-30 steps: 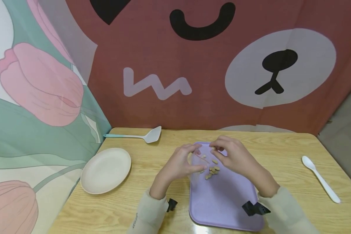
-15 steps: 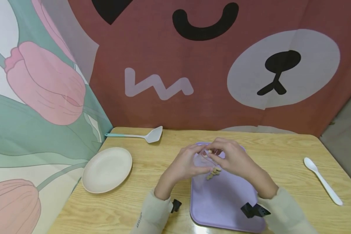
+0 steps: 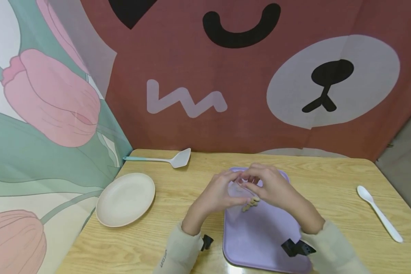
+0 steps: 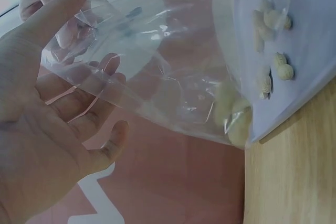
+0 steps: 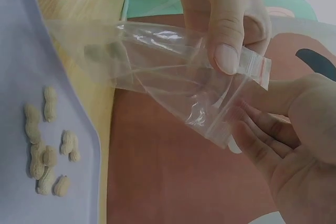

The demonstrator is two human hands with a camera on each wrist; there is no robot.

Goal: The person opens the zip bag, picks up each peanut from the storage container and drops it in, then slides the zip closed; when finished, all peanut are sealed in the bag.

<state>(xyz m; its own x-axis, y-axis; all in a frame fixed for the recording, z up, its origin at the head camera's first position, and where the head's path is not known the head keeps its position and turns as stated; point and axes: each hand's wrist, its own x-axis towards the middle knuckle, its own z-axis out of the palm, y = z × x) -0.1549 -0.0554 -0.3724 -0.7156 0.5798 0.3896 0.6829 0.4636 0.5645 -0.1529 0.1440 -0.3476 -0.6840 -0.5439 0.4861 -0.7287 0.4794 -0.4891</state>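
My left hand (image 3: 213, 195) holds a clear zip bag (image 4: 173, 61) near its mouth, thumb on one side and fingers on the other. The bag hangs over the far left part of a lilac tray (image 3: 253, 241). A few peanuts (image 4: 236, 121) show blurred in its bottom. At the mouth of the bag is my right hand (image 3: 275, 186), its fingers reaching into the opening in the right wrist view (image 5: 268, 124). Its fingertips are partly hidden, so whether they pinch anything is unclear. Below, several loose peanuts (image 5: 39, 156) lie on the tray.
A cream plate (image 3: 125, 199) is on the wooden table's left side. Behind it lies a white spatula (image 3: 179, 158) with a teal handle end. A white spoon (image 3: 378, 213) lies at the right. Printed cloth (image 3: 191, 129) hangs behind the table.
My right hand has moved left from over the tray to the bag's mouth. The peanut seen earlier between its fingers is no longer visible. My left hand has shifted slightly right with the bag.
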